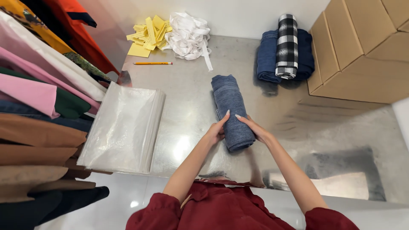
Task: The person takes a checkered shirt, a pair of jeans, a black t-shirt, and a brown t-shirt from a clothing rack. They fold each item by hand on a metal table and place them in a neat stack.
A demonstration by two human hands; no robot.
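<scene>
A reflective metal counter (191,123) stands against a plain white wall, with a glossy white floor at its near edge.

Nearest the viewer, at 6 o'clock, two forearms in dark red sleeves extend onto the counter. The left hand (216,131) and the right hand (254,127) meet on one rolled blue garment (232,111) at the counter centre. Grip state: each hand is partly closed around the near end of the roll, the left from the 9 o'clock side and the right from the 3 o'clock side, with fingertips resting on top of the fabric. The roll lies flat on the counter, its long axis running from 6 to 12 o'clock.

At 9 o'clock of the roll, well apart, lies one stack of clear plastic bags (123,127). Beyond the counter's left edge, a row of hanging garments (38,106) shows pink, green, brown, white and orange cloth.

Farther out, at 11 o'clock, lies one yellow pencil (152,63). Behind it are one heap of yellow paper strips (148,36) and, touching it, one heap of white strips (187,36).

At 1 o'clock, one folded dark blue pile (266,57) carries one black-and-white checked roll (287,44). At 2 o'clock stand stacked cardboard boxes (362,51); their count cannot be determined.
</scene>
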